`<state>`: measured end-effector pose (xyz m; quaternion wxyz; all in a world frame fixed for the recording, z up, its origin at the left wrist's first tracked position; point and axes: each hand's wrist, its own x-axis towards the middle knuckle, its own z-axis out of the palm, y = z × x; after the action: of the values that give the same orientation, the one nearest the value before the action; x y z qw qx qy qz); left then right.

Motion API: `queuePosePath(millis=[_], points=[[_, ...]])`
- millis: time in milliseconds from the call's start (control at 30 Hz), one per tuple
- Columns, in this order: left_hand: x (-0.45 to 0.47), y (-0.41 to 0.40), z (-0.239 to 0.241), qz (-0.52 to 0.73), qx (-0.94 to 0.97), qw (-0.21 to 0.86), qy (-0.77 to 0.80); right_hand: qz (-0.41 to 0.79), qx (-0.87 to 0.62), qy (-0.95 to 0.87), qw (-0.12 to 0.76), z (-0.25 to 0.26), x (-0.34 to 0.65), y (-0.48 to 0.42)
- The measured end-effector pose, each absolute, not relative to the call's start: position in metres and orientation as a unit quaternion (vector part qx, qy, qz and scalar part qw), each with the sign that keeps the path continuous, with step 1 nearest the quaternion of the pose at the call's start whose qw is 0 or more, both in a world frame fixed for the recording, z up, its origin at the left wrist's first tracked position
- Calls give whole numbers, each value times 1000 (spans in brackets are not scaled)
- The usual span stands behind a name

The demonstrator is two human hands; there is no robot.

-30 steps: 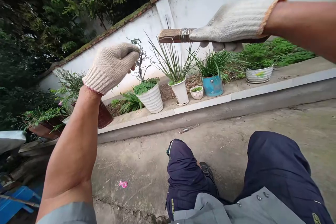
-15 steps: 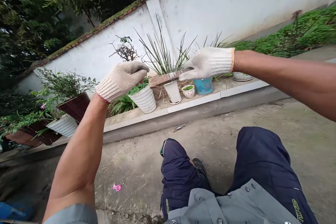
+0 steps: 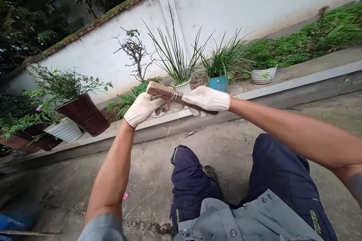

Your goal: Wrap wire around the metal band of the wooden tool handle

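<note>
Left hand (image 3: 145, 109), now brought to the end of the wooden board (image 3: 158, 89), curls beneath it, any pinch indiscernible, while the right hand (image 3: 207, 99) clasps it before the planter ledge's front edge (image 3: 311, 76); slackened tension could let the strand's coils (image 3: 177, 95) slip.

1. Wood piece (image 3: 158, 90) in right hand (image 3: 208, 98), left end at left hand (image 3: 143, 110).
2. Wire (image 3: 177, 95) around wood piece, between hands.
3. Potted plants (image 3: 84, 115) along ledge (image 3: 296, 82), wall (image 3: 240, 7) behind.
4. Loose item (image 3: 193, 132) on ground (image 3: 149, 173), before ledge.
</note>
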<state>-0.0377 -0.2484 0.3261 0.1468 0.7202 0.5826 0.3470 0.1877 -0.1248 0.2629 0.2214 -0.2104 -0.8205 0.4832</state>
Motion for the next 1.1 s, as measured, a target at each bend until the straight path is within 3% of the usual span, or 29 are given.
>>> queuePosePath(millis=[333,467,567,667,800,867,967,1100], points=[[-18,-254,292,389,689,241,563,685,-57,-710,153,214,168,-147],[-11,-253,287,400,676,202,585,687,-48,-709,153,201,158,-145],[-9,-254,289,385,653,116,641,557,-80,-776,284,193,159,-128],[-14,-251,290,349,626,23,697,308,-225,-819,429,190,178,-119],[-24,-236,282,311,571,-89,754,42,-319,-722,612,188,215,-162],[-26,-227,275,297,544,-120,775,15,-253,-763,595,186,221,-198],[-20,-217,265,282,528,-118,792,0,-111,-898,425,179,199,-233],[-10,-214,252,283,554,-92,778,47,-175,-886,428,169,159,-212]])
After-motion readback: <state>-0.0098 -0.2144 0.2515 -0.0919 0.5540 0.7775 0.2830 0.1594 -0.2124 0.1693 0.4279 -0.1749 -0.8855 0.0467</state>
